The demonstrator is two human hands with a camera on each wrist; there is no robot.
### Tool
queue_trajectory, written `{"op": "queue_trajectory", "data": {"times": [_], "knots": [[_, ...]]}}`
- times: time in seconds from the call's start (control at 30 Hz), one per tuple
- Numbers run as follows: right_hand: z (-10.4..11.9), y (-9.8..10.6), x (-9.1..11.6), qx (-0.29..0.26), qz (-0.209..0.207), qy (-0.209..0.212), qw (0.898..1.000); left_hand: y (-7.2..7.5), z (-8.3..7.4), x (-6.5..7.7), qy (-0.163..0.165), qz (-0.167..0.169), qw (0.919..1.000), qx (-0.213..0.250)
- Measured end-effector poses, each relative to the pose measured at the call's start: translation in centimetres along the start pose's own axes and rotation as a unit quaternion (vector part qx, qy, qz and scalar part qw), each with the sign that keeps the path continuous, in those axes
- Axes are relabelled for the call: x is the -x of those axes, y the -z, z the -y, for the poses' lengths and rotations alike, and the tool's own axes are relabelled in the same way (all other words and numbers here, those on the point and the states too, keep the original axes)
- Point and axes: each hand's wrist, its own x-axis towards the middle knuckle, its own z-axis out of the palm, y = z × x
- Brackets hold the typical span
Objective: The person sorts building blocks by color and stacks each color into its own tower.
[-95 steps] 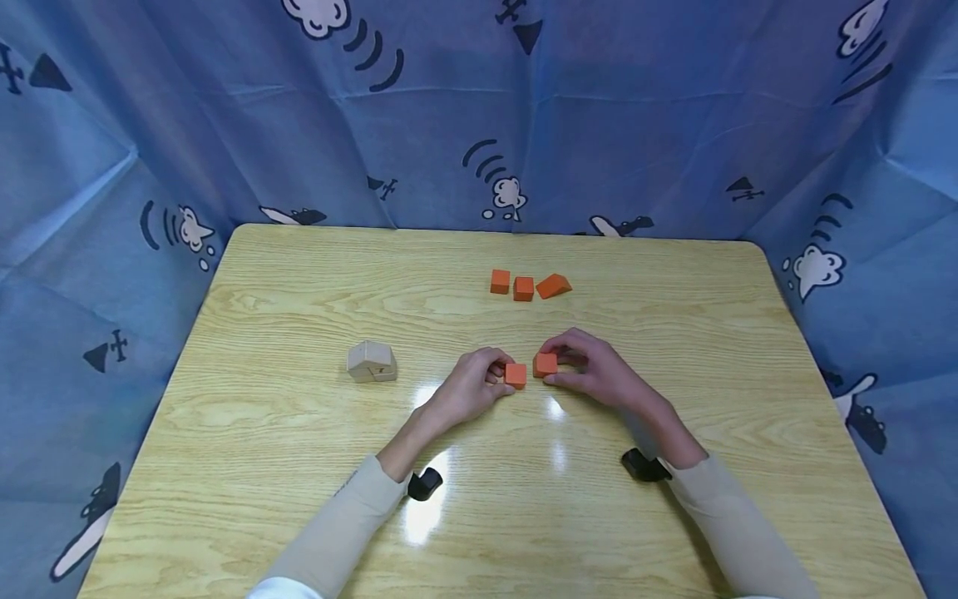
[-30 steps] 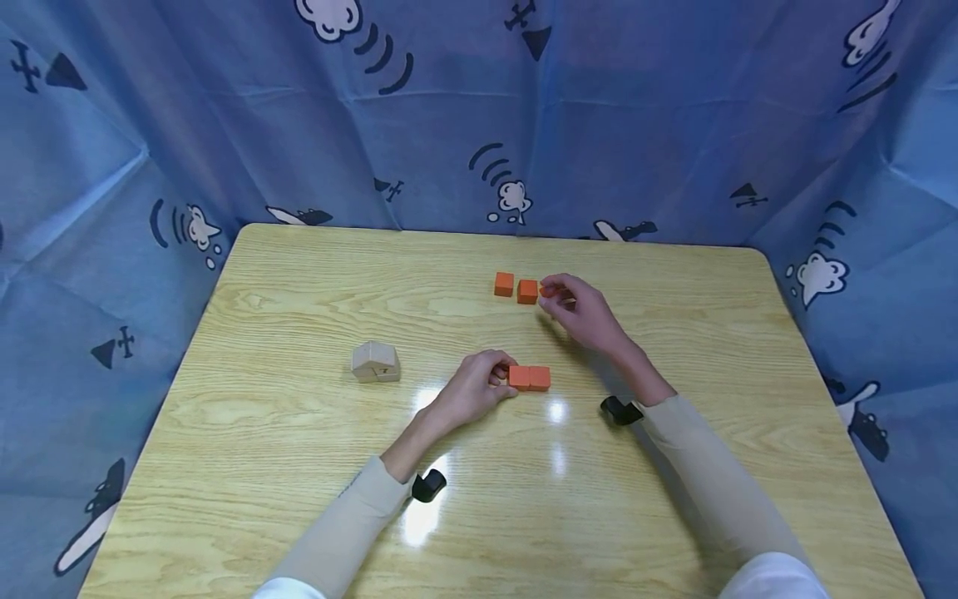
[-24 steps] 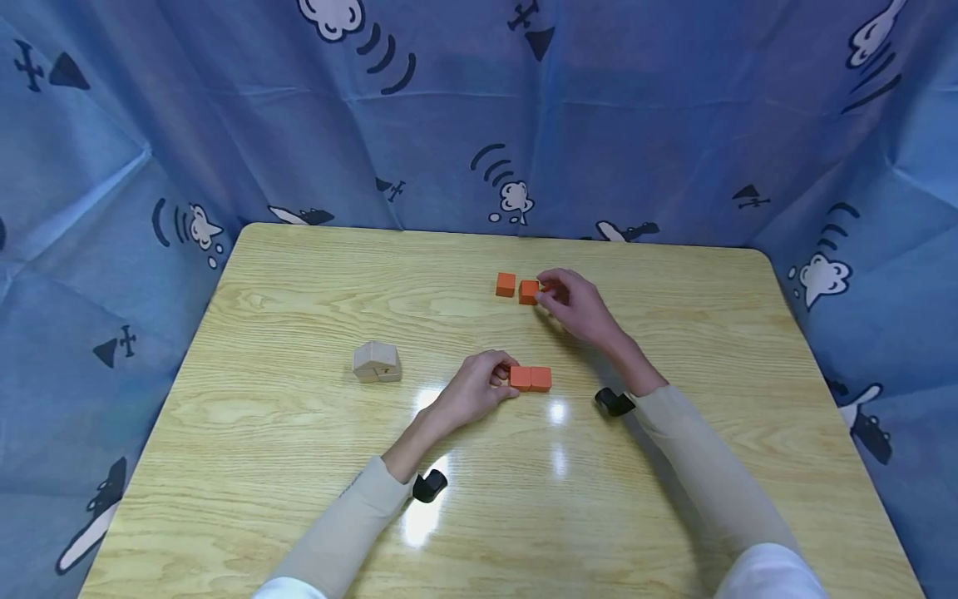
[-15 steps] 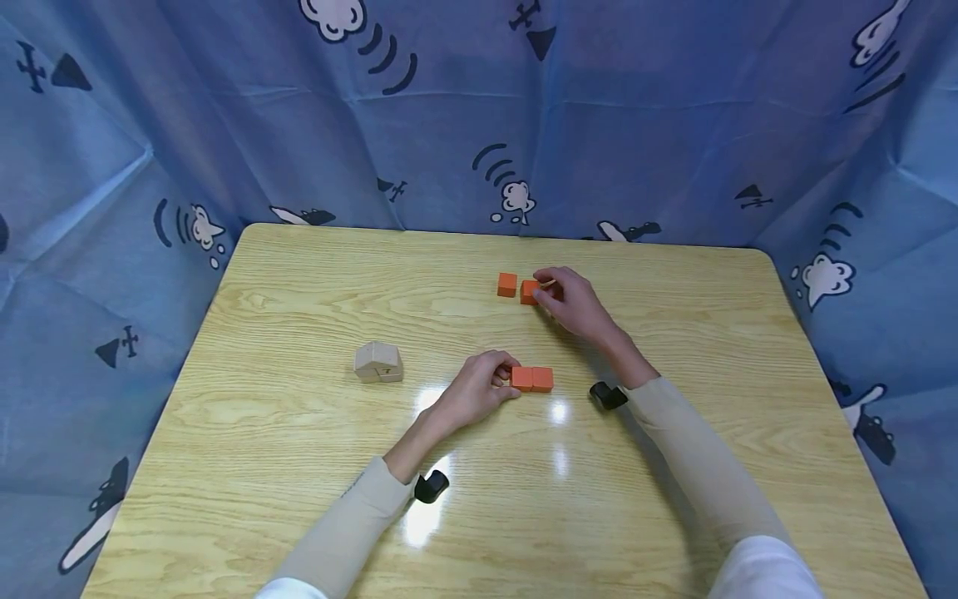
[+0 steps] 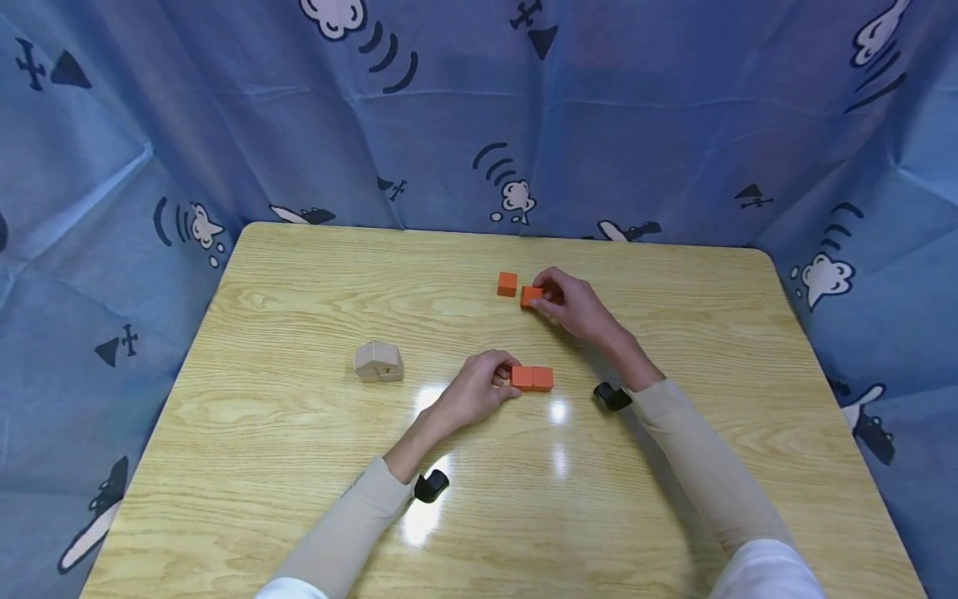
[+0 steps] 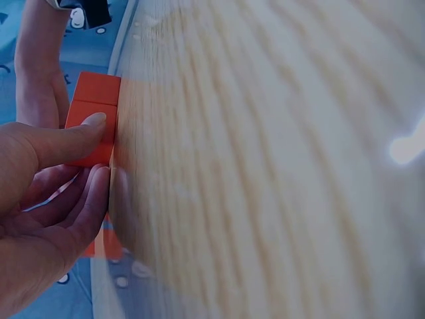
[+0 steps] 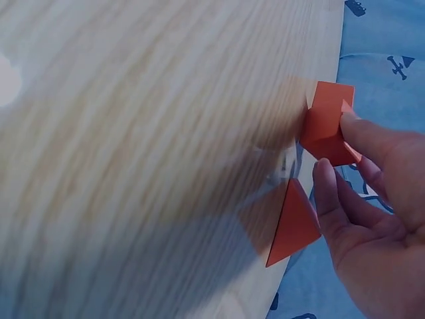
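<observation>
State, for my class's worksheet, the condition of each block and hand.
Front left cube: on the table, held.
Front right cube: touching front left cube, not held.
Rear left cube: on the table, not held.
Rear right cube: held; whether lifted, unclear.
Orange wedge: resting on the table.
Beige blocks: together, house-shaped, not held.
Left hand: holding front left cube.
Right hand: pinching rear right cube.

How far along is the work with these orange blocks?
Done, it seems: a pair of orange cubes sits side by side, touching. In hand: the left hand holds the pair's left cube, while the right hand pinches a third cube farther back. Probably left: that third cube, a fourth cube and an orange wedge all lie apart from the pair.
</observation>
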Motion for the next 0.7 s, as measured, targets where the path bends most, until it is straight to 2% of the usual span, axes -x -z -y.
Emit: {"op": "queue_trajectory", "data": {"times": [0.27,0.5,0.7], "knots": [[0.1,0.0,0.4,0.003,0.012,0.003,1.0,0.0,0.0,0.0,-0.002,-0.003,1.0,-0.001],[0.0,0.1,0.8,0.021,0.009,0.024,0.999,0.0,-0.1,0.0,0.007,-0.003,1.0,0.002],[0.2,0.4,1.8,-0.006,0.014,0.031,0.999,0.0,-0.1,0.0,-0.002,-0.002,1.0,0.002]]}}
